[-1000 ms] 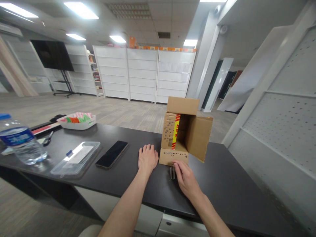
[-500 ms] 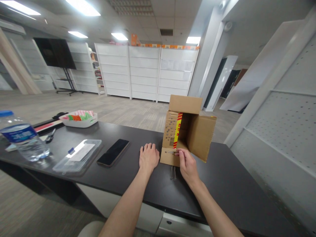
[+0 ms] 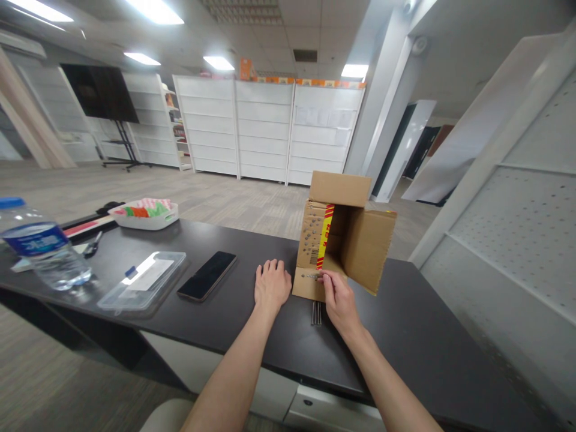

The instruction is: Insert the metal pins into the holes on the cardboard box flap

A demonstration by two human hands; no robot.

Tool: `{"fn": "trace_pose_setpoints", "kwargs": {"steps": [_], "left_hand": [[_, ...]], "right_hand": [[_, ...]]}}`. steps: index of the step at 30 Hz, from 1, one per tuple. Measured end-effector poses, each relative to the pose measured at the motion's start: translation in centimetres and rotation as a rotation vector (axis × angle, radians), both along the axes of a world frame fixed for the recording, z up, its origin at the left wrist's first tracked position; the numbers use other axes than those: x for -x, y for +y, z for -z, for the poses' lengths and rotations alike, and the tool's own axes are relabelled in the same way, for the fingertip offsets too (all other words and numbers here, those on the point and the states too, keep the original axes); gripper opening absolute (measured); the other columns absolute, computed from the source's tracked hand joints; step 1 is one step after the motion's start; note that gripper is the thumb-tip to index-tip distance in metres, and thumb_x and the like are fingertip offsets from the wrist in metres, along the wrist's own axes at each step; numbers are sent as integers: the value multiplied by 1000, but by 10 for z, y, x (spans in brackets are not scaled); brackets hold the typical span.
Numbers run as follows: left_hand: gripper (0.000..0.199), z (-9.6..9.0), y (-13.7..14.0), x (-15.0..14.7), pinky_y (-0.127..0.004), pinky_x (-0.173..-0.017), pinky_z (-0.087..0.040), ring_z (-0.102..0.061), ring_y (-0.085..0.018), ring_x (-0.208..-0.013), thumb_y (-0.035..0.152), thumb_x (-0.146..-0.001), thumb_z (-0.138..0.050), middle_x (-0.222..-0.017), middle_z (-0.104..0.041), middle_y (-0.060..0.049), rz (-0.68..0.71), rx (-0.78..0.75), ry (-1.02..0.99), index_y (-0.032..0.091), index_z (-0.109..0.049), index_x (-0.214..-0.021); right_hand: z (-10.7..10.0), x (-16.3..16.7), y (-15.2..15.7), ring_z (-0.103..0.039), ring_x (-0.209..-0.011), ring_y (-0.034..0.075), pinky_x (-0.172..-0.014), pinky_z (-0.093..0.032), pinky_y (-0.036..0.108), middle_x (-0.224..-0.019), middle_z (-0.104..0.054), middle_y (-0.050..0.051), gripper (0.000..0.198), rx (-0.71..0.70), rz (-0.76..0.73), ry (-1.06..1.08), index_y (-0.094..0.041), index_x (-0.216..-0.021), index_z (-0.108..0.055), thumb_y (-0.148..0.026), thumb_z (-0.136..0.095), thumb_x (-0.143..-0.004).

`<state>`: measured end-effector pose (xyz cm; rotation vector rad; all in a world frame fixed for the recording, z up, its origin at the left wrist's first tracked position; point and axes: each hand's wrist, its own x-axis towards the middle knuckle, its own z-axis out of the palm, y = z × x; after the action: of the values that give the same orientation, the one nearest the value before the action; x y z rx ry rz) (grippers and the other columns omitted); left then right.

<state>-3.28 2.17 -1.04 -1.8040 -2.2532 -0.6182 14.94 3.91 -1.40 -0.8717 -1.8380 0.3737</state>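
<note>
An open cardboard box (image 3: pixel 310 234) with yellow-and-red tape lies on its side, its opening turned toward me. My right hand (image 3: pixel 338 299) is at its lower flap (image 3: pixel 306 287), thumb and fingertips pinched together beside a row of small silvery pieces (image 3: pixel 310 276). What the fingertips pinch is too small to make out. Several thin metal screws or nails (image 3: pixel 316 314) lie side by side on the desk in front of that flap. My left hand (image 3: pixel 272 283) rests palm down on the desk, left of the box, fingers stretched out and holding nothing.
On the dark desk (image 3: pixel 405 348) to the left are a phone (image 3: pixel 207 275), a clear plastic case (image 3: pixel 143 282), a water bottle (image 3: pixel 42 246) and a white basket (image 3: pixel 148 219) with colourful contents. A perforated white panel (image 3: pixel 531 228) stands along the right side.
My right hand has shifted slightly left along the lower flap, still pinched. My left hand stays flat on the desk, and the box has not visibly moved.
</note>
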Motion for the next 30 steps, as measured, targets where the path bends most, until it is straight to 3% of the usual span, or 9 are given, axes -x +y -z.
{"fn": "trace_pose_setpoints", "kwargs": {"steps": [13,30], "left_hand": [[32,1,0,1,-46,-110,-34,-52,-27,-124,25,-95,-40,-130,-63,-12,1,-1,-12,18,-63,-115],[31,0,-1,0,-47,-110,-34,-51,-28,-125,26,-95,-39,-128,-64,-12,1,3,-9,19,-64,-113]], "right_hand": [[-7,0,1,-66,-98,24,-88,-52,40,-103,-70,10,23,-80,-70,-89,-20,-108,-65,-27,-44,-100],[-5,-4,-1,-61,-90,24,-81,-50,39,-94,-67,9,19,-39,8,-103,-20,-100,-65,-28,-47,-99]]}}
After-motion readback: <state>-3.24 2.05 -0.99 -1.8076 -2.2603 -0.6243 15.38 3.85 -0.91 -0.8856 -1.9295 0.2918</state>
